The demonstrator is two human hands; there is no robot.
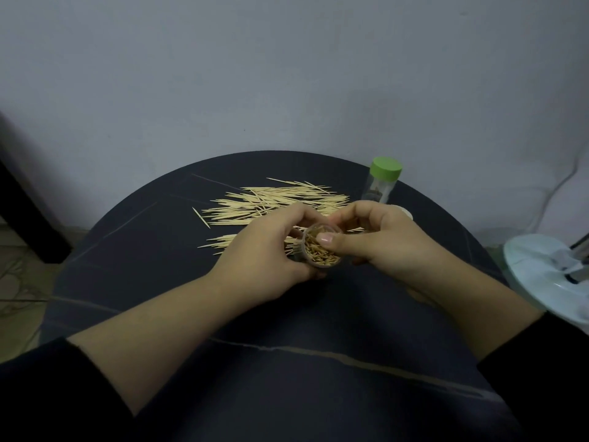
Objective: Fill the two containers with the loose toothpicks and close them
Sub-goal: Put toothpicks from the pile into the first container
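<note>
Holding the jar: the left hand [264,253] wraps its fingers around the side of the open jar [322,253], which is tipped toward the person, above the middle of the table [159,250].
Right hand: the right hand [376,240] pinches the jar's mouth. Its thumb [328,240] lies on the stick ends and its fingers curl over the far rim.
Inside the open jar: it is packed with toothpicks standing on end and looks nearly full.
Loose toothpicks: a wide pile of loose toothpicks [274,202] lies flat on the table at 12 o'clock from the hands, and a few more peek out at 9 o'clock.
How they handle: the sticks are very light, thin and pointy. They roll, slip away and could snap if bent. It is best to bunch some together and pinch them at the middle.
How the jar handles: it is small, light, smooth and hard, so a grip around its side should hold it well.
Second jar: the second jar [381,183] stands upright at 1 o'clock, near the table's edge, with its green lid [386,167] on. I cannot tell what is in it.
Small white thing: a small white thing [406,213] sits just behind the right hand. It may be a lid, but I cannot tell.
</note>
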